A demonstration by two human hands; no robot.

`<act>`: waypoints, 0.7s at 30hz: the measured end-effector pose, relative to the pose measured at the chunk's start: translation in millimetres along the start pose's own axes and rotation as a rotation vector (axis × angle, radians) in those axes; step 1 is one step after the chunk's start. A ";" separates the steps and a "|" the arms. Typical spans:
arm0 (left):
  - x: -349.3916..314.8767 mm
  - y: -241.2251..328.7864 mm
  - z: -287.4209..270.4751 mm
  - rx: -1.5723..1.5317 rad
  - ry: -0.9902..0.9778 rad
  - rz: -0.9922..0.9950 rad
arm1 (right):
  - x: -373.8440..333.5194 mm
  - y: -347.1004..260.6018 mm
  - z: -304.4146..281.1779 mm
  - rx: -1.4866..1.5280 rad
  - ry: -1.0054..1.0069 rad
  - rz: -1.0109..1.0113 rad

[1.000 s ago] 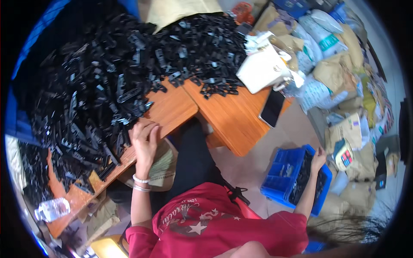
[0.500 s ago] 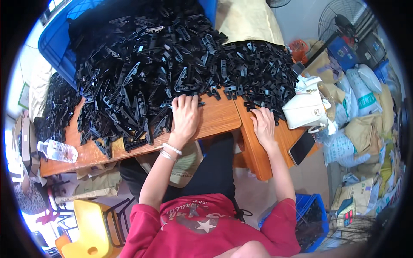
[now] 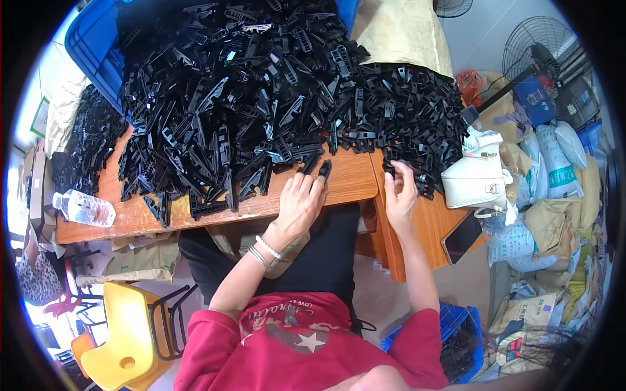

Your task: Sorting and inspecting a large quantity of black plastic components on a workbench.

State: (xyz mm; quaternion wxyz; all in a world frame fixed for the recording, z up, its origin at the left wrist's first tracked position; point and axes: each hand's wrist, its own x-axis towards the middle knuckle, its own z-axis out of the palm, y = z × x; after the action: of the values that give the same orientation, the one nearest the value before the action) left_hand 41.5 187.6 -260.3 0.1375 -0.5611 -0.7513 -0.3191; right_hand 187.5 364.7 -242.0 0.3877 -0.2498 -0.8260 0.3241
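Observation:
My left hand [image 3: 302, 203], with a beaded bracelet at the wrist, is just above the near edge of the wooden table [image 3: 349, 173]. Its fingers are closed on a black plastic part [image 3: 325, 169] that sticks up past the fingertips. To the right, my right hand [image 3: 400, 195] pinches a small black clip [image 3: 389, 171] between thumb and forefinger; the clip is partly hidden. Beyond the left hand spreads a large heap of long, ribbed black plastic parts [image 3: 215, 124]. A pile of smaller black clips [image 3: 424, 117] lies beyond the right hand.
A water bottle [image 3: 85, 208] lies at the left table edge. On the right are a white handbag [image 3: 475, 181] and a phone [image 3: 462, 237]. A blue crate [image 3: 94, 55] stands behind the heap, another blue crate [image 3: 479, 352] on the floor. Stuffed sacks [image 3: 554, 221] line the right side.
My left hand has drawn back from the heap with a black plastic part. My right hand has lifted from the clip pile, thumb and forefinger together. The whole view has shifted slightly.

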 end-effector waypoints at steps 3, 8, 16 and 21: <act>3.4 -1.7 2.2 -0.094 -0.017 -0.032 | -1.8 -1.6 14.4 0.153 -0.123 0.042; 15.5 -9.4 1.5 -0.078 -0.008 0.035 | -7.9 -4.6 27.0 0.292 -0.283 0.301; 18.1 -8.4 14.0 -0.381 -0.015 -0.043 | -18.1 -26.6 22.2 0.161 -0.286 0.215; 15.7 -14.7 16.5 -0.396 -0.011 -0.090 | -14.4 -29.3 20.7 0.070 -0.293 0.086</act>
State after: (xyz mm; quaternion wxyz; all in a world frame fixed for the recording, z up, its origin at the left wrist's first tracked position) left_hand 25.0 207.5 -268.7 0.0060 -0.5446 -0.6990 -0.4635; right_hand 174.5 328.5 -237.7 0.2571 -0.2214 -0.8504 0.4021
